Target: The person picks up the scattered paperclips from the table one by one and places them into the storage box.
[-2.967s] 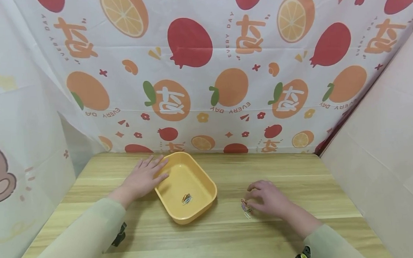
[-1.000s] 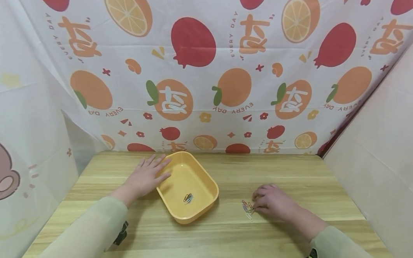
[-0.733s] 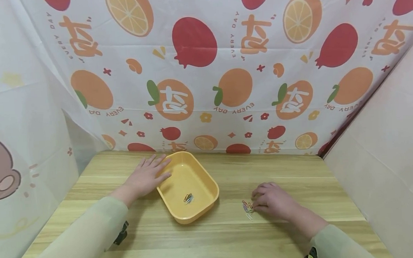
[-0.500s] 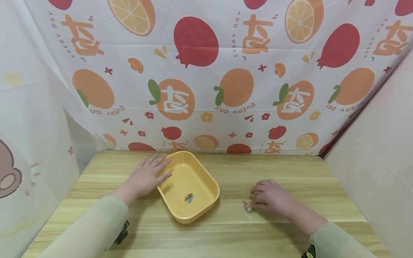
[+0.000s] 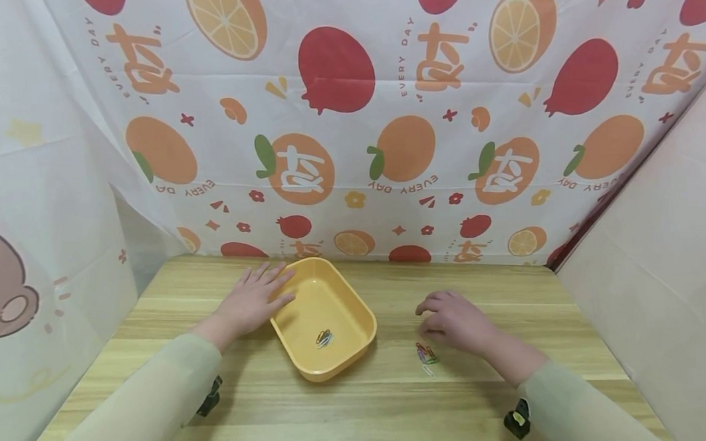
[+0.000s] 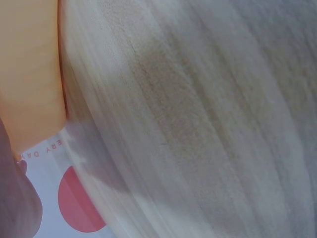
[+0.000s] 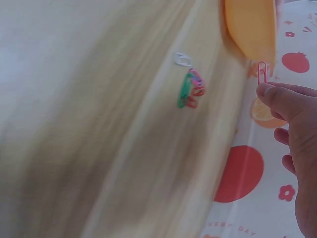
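My right hand (image 5: 454,325) is raised behind a small pile of coloured paper clips (image 5: 426,354) on the table. In the right wrist view, its thumb and forefinger pinch a pinkish-red paper clip (image 7: 262,73) that points upward. Below it lie a green paper clip (image 7: 185,91), red and purple ones, and a white paper clip (image 7: 182,59) a little apart. My left hand (image 5: 249,302) rests with spread fingers over the left rim of a yellow rectangular tray (image 5: 312,306). Several paper clips (image 5: 324,338) lie inside the tray near its front end.
The wood-grain table (image 5: 363,413) ends at a fruit-printed cloth (image 5: 349,154) hanging behind it. Pale cloth walls stand at the left (image 5: 47,216) and right (image 5: 660,244). Dark wrist cameras (image 5: 517,420) sit on both sleeves.
My right hand's fingertips were at the clip pile; now the hand has lifted away, back and slightly left, with a paper clip pinched. The left hand stays on the tray.
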Available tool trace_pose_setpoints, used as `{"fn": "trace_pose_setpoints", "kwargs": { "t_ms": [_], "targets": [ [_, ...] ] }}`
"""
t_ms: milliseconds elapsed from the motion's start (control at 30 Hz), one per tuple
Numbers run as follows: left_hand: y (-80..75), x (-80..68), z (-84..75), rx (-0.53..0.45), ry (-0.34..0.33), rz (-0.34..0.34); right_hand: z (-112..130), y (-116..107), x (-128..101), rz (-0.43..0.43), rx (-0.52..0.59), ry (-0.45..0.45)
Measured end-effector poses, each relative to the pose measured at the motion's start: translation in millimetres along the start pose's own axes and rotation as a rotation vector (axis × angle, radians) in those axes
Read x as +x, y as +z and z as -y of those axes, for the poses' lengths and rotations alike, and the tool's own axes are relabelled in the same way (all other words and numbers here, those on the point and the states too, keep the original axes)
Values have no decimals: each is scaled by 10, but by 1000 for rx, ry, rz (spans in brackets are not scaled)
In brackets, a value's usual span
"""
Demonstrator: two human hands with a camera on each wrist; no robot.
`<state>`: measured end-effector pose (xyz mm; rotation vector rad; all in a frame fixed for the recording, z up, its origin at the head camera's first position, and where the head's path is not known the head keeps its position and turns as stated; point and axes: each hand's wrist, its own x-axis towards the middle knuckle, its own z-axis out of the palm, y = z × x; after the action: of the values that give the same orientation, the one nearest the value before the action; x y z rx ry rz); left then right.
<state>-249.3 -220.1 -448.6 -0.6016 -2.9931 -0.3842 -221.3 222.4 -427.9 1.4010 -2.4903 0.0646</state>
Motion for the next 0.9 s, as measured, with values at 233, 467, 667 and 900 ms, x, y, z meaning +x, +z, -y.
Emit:
{"fn": "trace_pose_setpoints", "kwargs": {
  "t_ms": [233,467,667,900],
  "targets": [
    [-4,-17,-7,1,1,3,18,-63,210,7,41,31],
    [24,-7,18,11,-4,13,46,-121,379,-37,68,23],
    [12,-16,11,10,-8,15,85,-186,530,-78,68,-13],
    [-1,-22,-6,14,-1,20,155,-210,688,-112,70,-45]
  ]
}}
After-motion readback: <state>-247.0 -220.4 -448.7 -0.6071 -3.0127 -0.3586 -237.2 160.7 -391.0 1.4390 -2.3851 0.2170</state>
